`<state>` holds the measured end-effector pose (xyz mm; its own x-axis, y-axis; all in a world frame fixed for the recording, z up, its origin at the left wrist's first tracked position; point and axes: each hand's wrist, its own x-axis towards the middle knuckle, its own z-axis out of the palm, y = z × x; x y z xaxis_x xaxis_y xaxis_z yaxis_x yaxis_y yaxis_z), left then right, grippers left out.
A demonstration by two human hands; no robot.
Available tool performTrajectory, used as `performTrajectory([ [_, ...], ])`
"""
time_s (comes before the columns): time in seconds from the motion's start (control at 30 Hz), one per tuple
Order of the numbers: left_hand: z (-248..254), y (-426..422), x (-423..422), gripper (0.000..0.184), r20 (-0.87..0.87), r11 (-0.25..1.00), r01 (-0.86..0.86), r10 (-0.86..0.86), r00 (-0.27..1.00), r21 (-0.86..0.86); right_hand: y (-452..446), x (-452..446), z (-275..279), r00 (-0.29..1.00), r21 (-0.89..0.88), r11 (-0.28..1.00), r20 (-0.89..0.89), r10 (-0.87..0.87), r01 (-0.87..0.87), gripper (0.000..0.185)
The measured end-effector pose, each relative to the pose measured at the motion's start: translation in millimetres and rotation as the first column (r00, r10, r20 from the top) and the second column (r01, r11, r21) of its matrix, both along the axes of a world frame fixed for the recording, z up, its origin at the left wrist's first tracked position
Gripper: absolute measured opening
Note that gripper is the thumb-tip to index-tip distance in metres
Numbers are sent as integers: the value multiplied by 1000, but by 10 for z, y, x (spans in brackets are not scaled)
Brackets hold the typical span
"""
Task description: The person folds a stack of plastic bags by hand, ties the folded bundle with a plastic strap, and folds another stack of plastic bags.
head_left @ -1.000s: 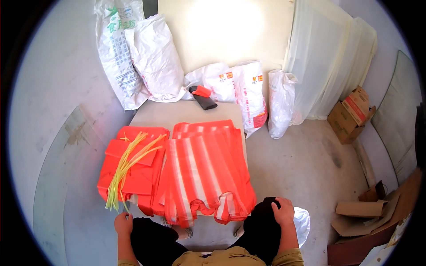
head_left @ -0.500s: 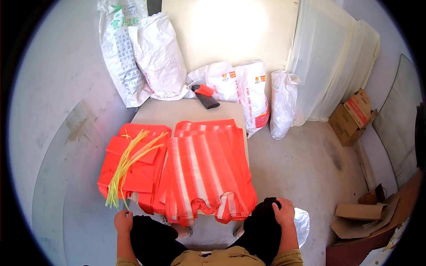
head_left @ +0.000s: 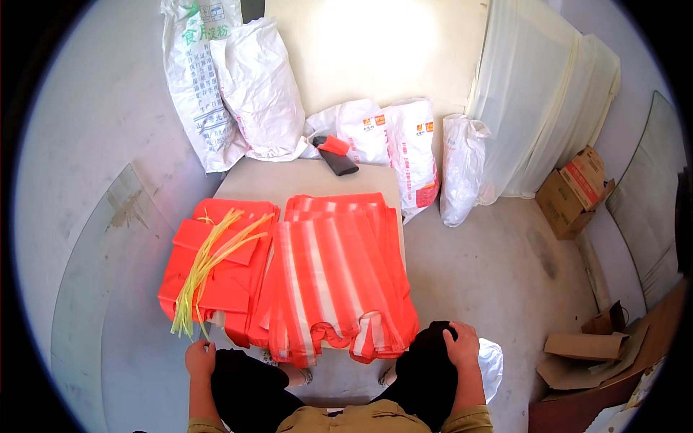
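Observation:
My left hand [head_left: 200, 359] is beside my left knee with its fingers curled in; whether anything is inside them is hidden. Just above it hang the loose ends of a bundle of yellow strips [head_left: 193, 278]. The bundle lies across a stack of folded red fabric [head_left: 229, 292] on the left of the table. My right hand [head_left: 463, 345] rests on my right knee, thumb apart from the fingers and holding nothing visible. Between the hands, a pile of red-and-white striped mesh-like bags [head_left: 336, 278] covers the table's near side and overhangs its front edge.
The table [head_left: 267, 177] has a black-and-red object [head_left: 336, 156] at its back. White woven sacks [head_left: 260, 90] stand behind it, with another sack [head_left: 462, 169] to the right. Cardboard boxes [head_left: 567, 206] and flattened cardboard [head_left: 588, 353] are on the right. A glass panel [head_left: 94, 274] leans left.

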<state>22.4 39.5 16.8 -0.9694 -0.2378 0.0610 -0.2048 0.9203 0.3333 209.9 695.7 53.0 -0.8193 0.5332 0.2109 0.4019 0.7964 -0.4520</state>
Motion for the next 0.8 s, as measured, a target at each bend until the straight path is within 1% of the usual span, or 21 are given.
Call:
performTrajectory([
  [0.23, -4, 19, -2, 27, -10, 1000, -19, 19, 1000, -12, 11, -5, -1, 1000, -3, 1000, 3, -5, 5, 32],
  [0.33, -9, 10, 4, 27, -35, 1000, -1, 0, 999, -9, 0, 1, 4, 1000, -3, 1000, 2, -11, 11, 33],
  [0.47, 4, 19, -3, 27, -16, 1000, -10, 10, 1000, 11, -19, 0, 28, 1000, -1, 1000, -12, -15, 15, 32],
  [0.67, -29, -16, -12, 26, -22, 1000, -1, 2, 1000, 23, -5, -1, 14, 1000, 5, 1000, -1, -5, 5, 33],
  [0.8, -8, -1, -5, 27, -26, 1000, 1, 0, 1000, 18, -11, -11, 33, 999, 3, 1000, 30, -28, 28, 33],
])
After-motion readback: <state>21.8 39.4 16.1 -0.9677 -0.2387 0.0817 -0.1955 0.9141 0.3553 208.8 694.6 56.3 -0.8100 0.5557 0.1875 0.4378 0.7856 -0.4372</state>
